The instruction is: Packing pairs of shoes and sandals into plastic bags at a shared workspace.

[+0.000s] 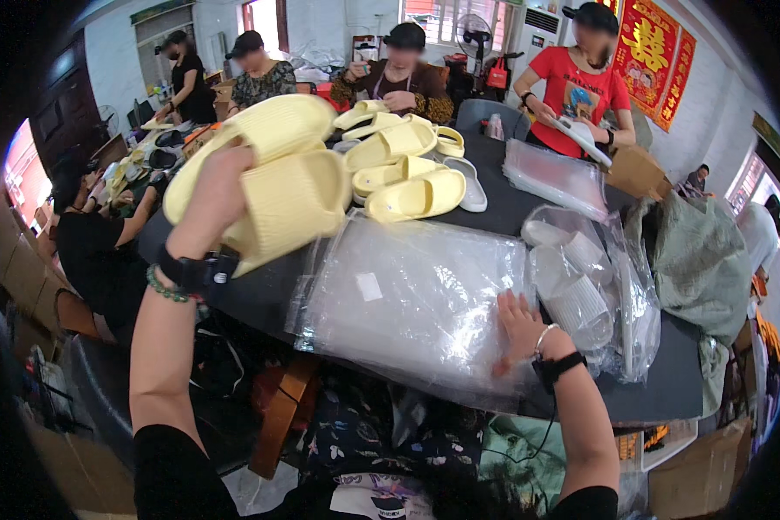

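My left hand [212,198] is raised above the dark table [667,381] and grips a pair of pale yellow slippers [273,178] held together, soles outward. My right hand [520,328] lies flat, fingers spread, on a stack of clear plastic bags [407,303] at the table's near edge. Both wrists wear a black band; the left also has a green bead bracelet.
More yellow slippers [403,169] are piled at the table's middle. White slippers in clear bags [581,286] lie to the right, with another bag stack [555,178] behind. Several people sit or stand around the far side. Cardboard boxes [637,172] and a grey sack [702,260] stand at right.
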The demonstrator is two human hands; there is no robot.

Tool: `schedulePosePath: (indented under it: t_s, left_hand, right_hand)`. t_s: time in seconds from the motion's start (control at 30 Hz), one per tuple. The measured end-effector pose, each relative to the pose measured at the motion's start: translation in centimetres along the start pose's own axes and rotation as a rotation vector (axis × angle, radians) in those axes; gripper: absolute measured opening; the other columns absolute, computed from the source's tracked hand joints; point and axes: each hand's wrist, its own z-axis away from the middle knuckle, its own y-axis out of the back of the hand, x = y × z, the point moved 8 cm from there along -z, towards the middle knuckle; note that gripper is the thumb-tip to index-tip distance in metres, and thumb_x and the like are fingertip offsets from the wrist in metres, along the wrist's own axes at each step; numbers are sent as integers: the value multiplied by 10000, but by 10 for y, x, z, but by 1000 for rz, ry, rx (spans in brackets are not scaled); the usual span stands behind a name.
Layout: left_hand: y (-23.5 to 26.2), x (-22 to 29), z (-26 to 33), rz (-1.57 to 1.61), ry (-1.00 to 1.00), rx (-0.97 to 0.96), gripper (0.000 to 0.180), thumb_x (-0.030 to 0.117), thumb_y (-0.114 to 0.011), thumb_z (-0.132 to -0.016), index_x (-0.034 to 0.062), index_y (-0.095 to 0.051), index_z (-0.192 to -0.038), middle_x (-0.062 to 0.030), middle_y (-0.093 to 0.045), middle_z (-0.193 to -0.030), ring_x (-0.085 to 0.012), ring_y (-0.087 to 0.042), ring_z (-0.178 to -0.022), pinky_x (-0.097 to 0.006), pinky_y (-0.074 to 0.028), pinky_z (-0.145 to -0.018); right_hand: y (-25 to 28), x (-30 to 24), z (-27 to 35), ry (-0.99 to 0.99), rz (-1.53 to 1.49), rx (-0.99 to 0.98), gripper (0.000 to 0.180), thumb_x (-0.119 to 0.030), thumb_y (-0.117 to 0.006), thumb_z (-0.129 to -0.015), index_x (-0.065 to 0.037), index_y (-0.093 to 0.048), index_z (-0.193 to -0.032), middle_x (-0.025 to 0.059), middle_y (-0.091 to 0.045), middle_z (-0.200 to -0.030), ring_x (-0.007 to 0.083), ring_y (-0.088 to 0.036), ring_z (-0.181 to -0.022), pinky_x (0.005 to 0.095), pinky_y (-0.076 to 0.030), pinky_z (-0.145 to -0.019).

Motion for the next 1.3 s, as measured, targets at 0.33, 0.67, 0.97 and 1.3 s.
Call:
schedulePosePath:
  t_s: [0.33,0.67,0.97,1.3]
  left_hand:
    - [-164,207,1,233,-290,10,35,94,-614,-666,81,-643,-681,-157,-634,-706,-365,-619,-714,-478,-468,-705]
    - [-316,187,58,301,-51,-443,110,120,-618,-735,42,-690,-763,-205,-666,-755,-394,-662,-753,-489,-514,-706]
    - [-282,18,67,37,188,-384,119,133,-588,-761,79,-682,-809,-157,-684,-842,-365,-655,-845,-480,-499,-728]
    - [-235,39,74,293,104,-259,204,198,-637,-811,9,-691,-864,-236,-656,-842,-415,-635,-821,-449,-507,-722]
  right_hand:
    - [6,-65,63,69,-41,326,1198,-650,-739,-695,23,-166,-1503,259,-193,-1552,455,-137,-1453,628,-196,-1122]
    - [-44,-70,47,-39,-121,444,1003,-665,-544,-849,65,-254,-1473,269,-269,-1524,438,-167,-1452,618,-155,-1138]
    - [-39,-68,57,-7,-98,579,1059,-667,-561,-834,74,-191,-1494,285,-160,-1570,440,-126,-1469,602,-159,-1143]
    - [-41,-69,56,-8,-118,598,1058,-655,-593,-823,62,-203,-1496,275,-189,-1568,436,-140,-1467,604,-148,-1146]
